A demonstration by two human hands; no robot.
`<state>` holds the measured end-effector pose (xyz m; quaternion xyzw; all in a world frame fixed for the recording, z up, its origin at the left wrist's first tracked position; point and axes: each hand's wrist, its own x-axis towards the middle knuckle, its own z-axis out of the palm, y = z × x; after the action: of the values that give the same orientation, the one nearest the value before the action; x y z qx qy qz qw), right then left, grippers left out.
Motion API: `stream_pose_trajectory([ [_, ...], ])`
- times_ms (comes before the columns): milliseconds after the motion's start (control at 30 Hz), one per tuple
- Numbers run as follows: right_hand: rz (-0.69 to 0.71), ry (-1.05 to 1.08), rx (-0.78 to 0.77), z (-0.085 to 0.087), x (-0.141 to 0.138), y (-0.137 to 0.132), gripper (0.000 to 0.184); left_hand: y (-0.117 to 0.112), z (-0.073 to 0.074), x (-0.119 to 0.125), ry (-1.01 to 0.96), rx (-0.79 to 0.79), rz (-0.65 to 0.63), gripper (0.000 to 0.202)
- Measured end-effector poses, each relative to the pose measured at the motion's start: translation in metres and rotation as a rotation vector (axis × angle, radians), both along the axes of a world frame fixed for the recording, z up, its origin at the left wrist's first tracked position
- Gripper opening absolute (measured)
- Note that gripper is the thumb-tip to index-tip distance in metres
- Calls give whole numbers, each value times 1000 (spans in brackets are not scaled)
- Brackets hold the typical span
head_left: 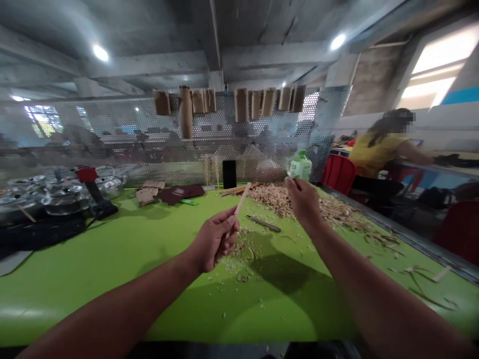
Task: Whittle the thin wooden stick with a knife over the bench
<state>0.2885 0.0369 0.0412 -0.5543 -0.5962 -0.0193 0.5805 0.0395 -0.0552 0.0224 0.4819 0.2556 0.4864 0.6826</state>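
My left hand (219, 237) is closed round a pale wooden stick (242, 199), whose upper end points up and slightly right. My right hand (304, 198) is raised over the heap of wood shavings (275, 199), its fingers pinched together. A small pale tip shows at those fingers, too blurred to name. Behind that hand stands a green plastic bottle (302, 164). Between my hands, a slim grey metal tool with a pointed end (264, 223) lies on the green tabletop (172, 304). Small wood chips (243, 249) are scattered below my left hand.
Metal pots (62, 194) and a red-topped black stand (92, 184) occupy the left side. A black phone (229, 173) leans against the perforated metal screen (209, 149), where cardboard pieces (241, 105) hang. Brown packets (181, 194) lie nearby. At right, a person in yellow (377, 152) sits beyond a red chair (338, 173).
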Motion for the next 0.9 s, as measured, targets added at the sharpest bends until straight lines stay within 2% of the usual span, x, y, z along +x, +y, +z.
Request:
stream_pose_trajectory([
  [167,458,-312,-26,-21,-51,-27,27,14,1,-9,66,35,137,26],
  [267,552,-451,-38,-26,-66,-37,24,15,1,-10,85,69,149,30],
  [433,574,-527,-38,-26,-66,-39,25,12,2,-8,95,82,168,39],
  [667,517,-542,-44,-28,-69,-44,25,6,6,-7,223,130,216,42],
  [800,468,-509,-40,-25,-69,-41,26,4,3,-6,229,120,196,45],
  [900,346,-344,-67,-16,-48,-23,29,-1,0,-3,219,87,136,47],
])
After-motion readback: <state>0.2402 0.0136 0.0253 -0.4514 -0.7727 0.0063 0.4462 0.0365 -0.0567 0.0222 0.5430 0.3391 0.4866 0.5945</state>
